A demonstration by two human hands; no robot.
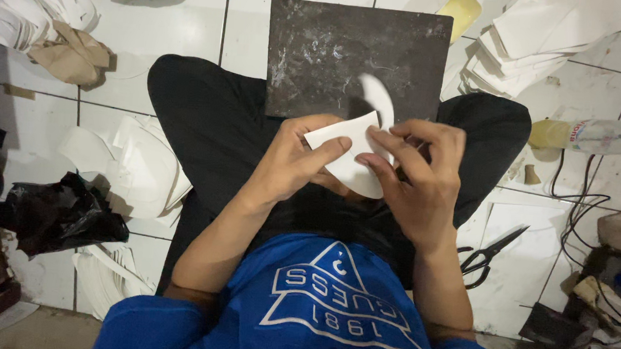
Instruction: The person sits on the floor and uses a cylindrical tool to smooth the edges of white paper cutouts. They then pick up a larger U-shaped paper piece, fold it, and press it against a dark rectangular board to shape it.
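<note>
- Packages and labels: a clear plastic bottle (596, 135) lies on its side on the tiled floor (152, 36) at right, with yellowish contents at one end, a pale label band round its middle and a teal cap. A crumpled black plastic bag (60, 212) sits at left; a folded tan paper piece (75, 56) lies at upper left.
- Work piece: a curved white cut-out (352, 152) is held over the person's lap, at the near edge of a dark square slab (333, 52) that rests across the crossed legs.
- Left hand (300, 159): fingers curled, thumb pressed flat on the cut-out's upper face, gripping its left part.
- Right hand (416, 178): fingers bent over the cut-out's right edge, pinching it; fingertips of both hands nearly meet.
- Surroundings: stacks of white cut pieces (531, 44) lie at upper right, further white stacks (136, 166) at left and upper left. Black-handled scissors (491, 254) lie on the floor just right of the right forearm. Dark cables (578, 208) trail at right.
- Obstruction: the hands hide the cut-out's middle.
</note>
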